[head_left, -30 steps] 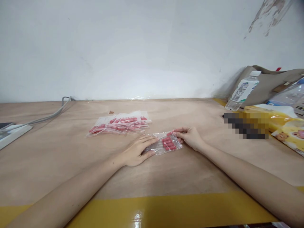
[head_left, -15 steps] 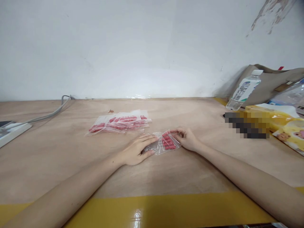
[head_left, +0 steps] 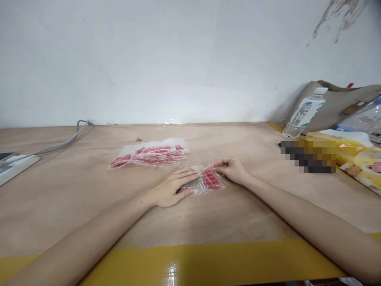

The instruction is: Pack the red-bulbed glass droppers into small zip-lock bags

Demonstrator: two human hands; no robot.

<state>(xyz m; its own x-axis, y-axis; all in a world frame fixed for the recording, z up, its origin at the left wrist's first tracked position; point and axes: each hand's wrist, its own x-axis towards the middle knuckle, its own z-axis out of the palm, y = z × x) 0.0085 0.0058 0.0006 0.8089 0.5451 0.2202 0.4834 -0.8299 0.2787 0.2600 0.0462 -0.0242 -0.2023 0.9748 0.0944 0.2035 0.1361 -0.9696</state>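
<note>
A clear zip-lock bag (head_left: 197, 188) lies flat on the table, with several red stick-like pieces (head_left: 210, 178) lined up in its right part. My left hand (head_left: 175, 186) rests flat on the bag's left side, fingers stretched out. At the bag's right edge, the thumb and fingertips of my right hand (head_left: 233, 171) pinch the plastic near its upper corner. Behind my left hand sits an overlapping pile of similar bags (head_left: 149, 154), also with red pieces inside.
On the right stand a plastic bottle (head_left: 305, 113) and a grey-brown bag (head_left: 336, 107), with a yellow package (head_left: 357, 147) and a blurred-out dark object (head_left: 309, 157) before them. A grey cable (head_left: 64, 143) runs to a white box (head_left: 20, 167) at left. Yellow tape (head_left: 178, 262) lines the front edge.
My right hand shifts very slightly at the bag's right edge, and the red pieces move a little inside. My left hand stays in place.
</note>
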